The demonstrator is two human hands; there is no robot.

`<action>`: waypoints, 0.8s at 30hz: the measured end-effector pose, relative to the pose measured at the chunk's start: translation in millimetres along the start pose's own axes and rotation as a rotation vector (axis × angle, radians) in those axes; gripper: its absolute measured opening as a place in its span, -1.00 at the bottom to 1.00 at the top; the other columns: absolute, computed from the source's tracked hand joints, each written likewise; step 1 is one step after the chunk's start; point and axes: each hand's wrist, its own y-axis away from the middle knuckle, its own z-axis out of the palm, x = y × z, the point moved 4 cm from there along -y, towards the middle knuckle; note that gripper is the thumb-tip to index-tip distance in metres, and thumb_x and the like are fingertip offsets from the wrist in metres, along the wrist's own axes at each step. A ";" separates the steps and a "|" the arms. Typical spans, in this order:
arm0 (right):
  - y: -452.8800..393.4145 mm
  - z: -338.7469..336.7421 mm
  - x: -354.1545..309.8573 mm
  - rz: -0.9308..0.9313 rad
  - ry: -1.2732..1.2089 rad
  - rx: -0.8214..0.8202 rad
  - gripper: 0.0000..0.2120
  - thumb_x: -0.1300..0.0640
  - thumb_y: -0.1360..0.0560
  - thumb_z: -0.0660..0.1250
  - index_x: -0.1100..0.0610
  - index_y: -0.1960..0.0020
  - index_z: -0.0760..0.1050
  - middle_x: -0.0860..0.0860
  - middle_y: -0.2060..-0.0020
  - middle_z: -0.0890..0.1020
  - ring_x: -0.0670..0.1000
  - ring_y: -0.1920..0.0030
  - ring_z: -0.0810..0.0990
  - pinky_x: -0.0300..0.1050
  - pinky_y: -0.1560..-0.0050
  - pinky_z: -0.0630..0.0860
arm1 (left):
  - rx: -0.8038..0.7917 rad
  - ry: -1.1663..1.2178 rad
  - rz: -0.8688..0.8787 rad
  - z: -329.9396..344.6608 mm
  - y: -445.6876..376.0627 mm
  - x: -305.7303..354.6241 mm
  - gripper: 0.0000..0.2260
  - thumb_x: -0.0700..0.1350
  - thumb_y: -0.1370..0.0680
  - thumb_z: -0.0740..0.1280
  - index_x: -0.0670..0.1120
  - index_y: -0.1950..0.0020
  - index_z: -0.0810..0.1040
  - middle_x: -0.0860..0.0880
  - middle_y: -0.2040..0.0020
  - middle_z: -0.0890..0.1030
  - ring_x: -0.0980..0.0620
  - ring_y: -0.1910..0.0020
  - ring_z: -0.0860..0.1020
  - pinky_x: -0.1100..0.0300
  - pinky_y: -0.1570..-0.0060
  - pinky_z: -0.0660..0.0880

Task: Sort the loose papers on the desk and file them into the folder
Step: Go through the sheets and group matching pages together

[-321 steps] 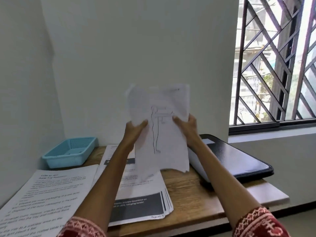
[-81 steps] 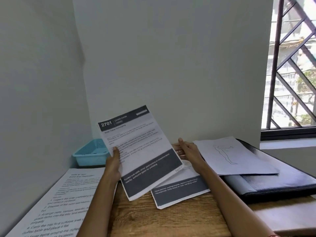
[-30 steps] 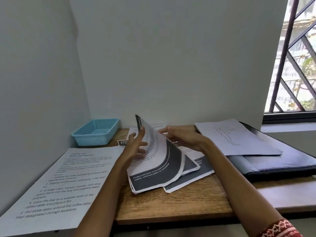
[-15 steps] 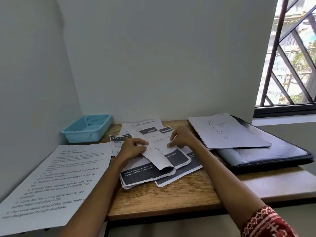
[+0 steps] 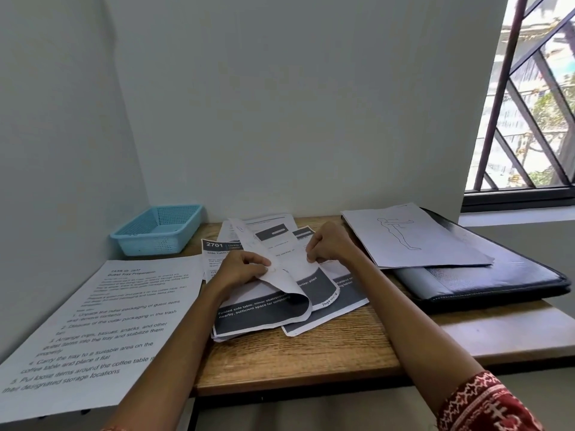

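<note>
At the frame's centre, the left hand [image 5: 241,270] is pinching a curled sheet [image 5: 281,276] over the paper pile [image 5: 267,315] on the tabletop [image 5: 311,353]; the right hand [image 5: 328,245] is gripping another sheet's edge. The black folder [image 5: 497,275] is lying right of them.

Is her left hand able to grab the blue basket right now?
Probably not yet: the left hand pinches a curled sheet. Nothing blocks the way to the blue basket once it lets go.
</note>
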 end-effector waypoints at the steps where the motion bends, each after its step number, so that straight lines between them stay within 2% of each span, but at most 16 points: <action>1: -0.1 -0.2 -1.0 -0.011 0.012 0.006 -0.87 0.40 -0.29 0.48 0.36 0.16 0.65 0.04 0.37 0.65 -0.14 0.48 0.53 -0.21 0.18 0.61 | -0.002 0.005 0.000 -0.1 -0.3 -0.4 -0.88 -0.32 -0.46 0.38 -0.13 0.11 0.66 -0.04 0.20 0.61 0.11 0.23 0.53 0.40 0.30 0.45; 3: -0.5 0.1 -3.2 -0.032 0.070 0.015 -0.87 0.37 -0.32 0.47 0.35 0.13 0.65 -0.02 0.43 0.61 -0.21 0.51 0.49 -0.21 0.14 0.58 | -0.004 0.011 -0.001 -0.5 -1.0 -1.0 -0.87 -0.31 -0.46 0.39 -0.10 0.15 0.65 -0.05 0.20 0.62 0.09 0.22 0.53 0.37 0.27 0.46; 5: -1.2 1.0 -4.4 -0.040 0.106 0.025 -0.88 0.36 -0.32 0.44 0.33 0.14 0.65 -0.06 0.47 0.57 -0.23 0.57 0.47 -0.30 0.27 0.52 | -0.004 0.014 -0.005 -0.8 -1.3 -1.4 -0.88 -0.32 -0.46 0.38 -0.12 0.13 0.65 -0.05 0.20 0.62 0.10 0.23 0.53 0.40 0.31 0.45; 7: -1.5 2.2 -5.2 -0.040 0.107 0.028 -0.86 0.38 -0.31 0.39 0.36 0.14 0.65 0.09 0.33 0.68 -0.18 0.52 0.47 -0.32 0.33 0.46 | -0.008 0.021 -0.007 -0.3 -1.6 -1.6 -0.88 -0.32 -0.46 0.38 -0.13 0.12 0.65 -0.06 0.18 0.63 0.11 0.23 0.54 0.42 0.34 0.45; 9: -2.3 4.8 -4.5 -0.044 0.110 0.013 -0.83 0.38 -0.32 0.32 0.41 0.12 0.63 0.22 0.18 0.69 -0.10 0.45 0.45 -0.30 0.36 0.44 | -0.008 0.020 -0.007 -0.1 -1.8 -1.7 -0.88 -0.32 -0.46 0.38 -0.13 0.11 0.65 -0.06 0.17 0.63 0.11 0.22 0.54 0.43 0.34 0.46; 12: -3.3 6.3 -1.2 -0.038 0.094 0.021 -0.81 0.37 -0.36 0.29 0.42 0.09 0.61 0.27 0.14 0.67 -0.03 0.42 0.47 -0.25 0.32 0.47 | -0.004 0.022 -0.009 0.2 -2.3 -1.3 -0.89 -0.32 -0.46 0.38 -0.14 0.10 0.65 -0.06 0.15 0.63 0.11 0.21 0.54 0.45 0.35 0.46; 14: -4.8 5.6 1.0 -0.033 0.096 0.055 -0.82 0.34 -0.36 0.36 0.42 0.08 0.60 0.26 0.11 0.67 -0.02 0.32 0.51 -0.20 0.27 0.47 | -0.002 0.026 -0.011 0.2 -2.6 -1.8 -0.89 -0.32 -0.46 0.38 -0.14 0.11 0.65 -0.06 0.16 0.63 0.11 0.21 0.54 0.45 0.35 0.46; 18: -4.1 5.0 1.8 -0.011 0.041 0.047 -0.77 0.19 -0.35 0.53 0.31 0.10 0.60 0.09 0.30 0.66 -0.03 0.36 0.59 -0.09 0.05 0.61 | -0.002 0.042 -0.019 0.2 -2.7 -2.5 -0.89 -0.32 -0.46 0.39 -0.12 0.14 0.65 -0.08 0.16 0.64 0.10 0.20 0.56 0.44 0.34 0.47; 20: -2.4 7.0 -2.1 -0.032 -0.022 0.002 -0.81 0.20 -0.35 0.54 0.29 0.13 0.61 -0.02 0.40 0.60 -0.08 0.41 0.57 -0.14 0.09 0.61 | 0.000 0.040 -0.018 0.3 -3.1 -2.8 -0.88 -0.31 -0.45 0.39 -0.11 0.16 0.65 -0.08 0.16 0.64 0.09 0.20 0.56 0.43 0.32 0.48; 24: 4.5 11.0 -14.6 -0.105 -0.197 -0.091 -0.89 0.29 -0.39 0.49 0.29 0.11 0.64 -0.06 0.41 0.60 -0.11 0.38 0.56 -0.26 0.22 0.59 | -0.003 0.062 -0.025 1.8 -3.0 -2.2 -0.89 -0.30 -0.45 0.40 -0.11 0.16 0.65 -0.08 0.19 0.64 0.08 0.20 0.57 0.38 0.25 0.51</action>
